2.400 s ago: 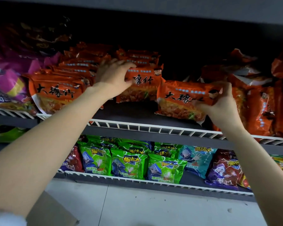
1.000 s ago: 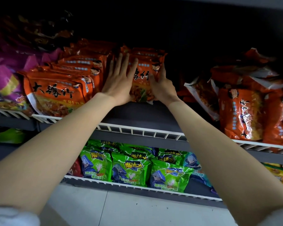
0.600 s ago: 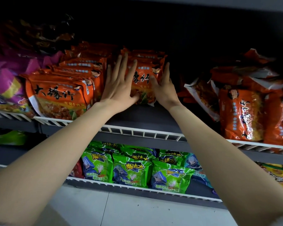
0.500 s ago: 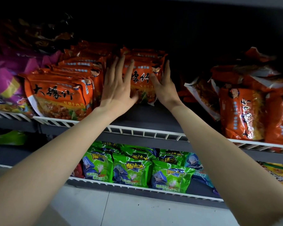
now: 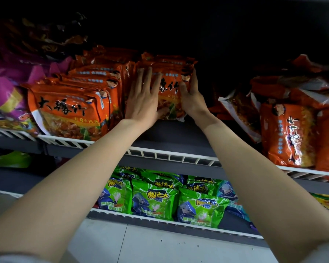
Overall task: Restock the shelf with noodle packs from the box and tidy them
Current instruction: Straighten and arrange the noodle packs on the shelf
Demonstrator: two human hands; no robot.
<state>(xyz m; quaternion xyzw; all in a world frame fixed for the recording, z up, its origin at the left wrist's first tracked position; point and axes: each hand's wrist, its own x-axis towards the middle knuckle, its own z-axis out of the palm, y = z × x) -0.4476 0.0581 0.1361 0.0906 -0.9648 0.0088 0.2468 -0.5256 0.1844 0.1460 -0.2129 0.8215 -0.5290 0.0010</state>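
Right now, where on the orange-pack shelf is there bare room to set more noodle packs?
Bare shelf floor lies between the white front rail and the middle row that the left hand and right hand press. A dark gap separates that row from the tilted packs on the right. The left row is packed to the rail.

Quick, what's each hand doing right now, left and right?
Left hand: open, fingers straight, pressing flat on the front orange plastic noodle pack of the middle row.
Right hand: open, fingers straight against that pack's right edge.
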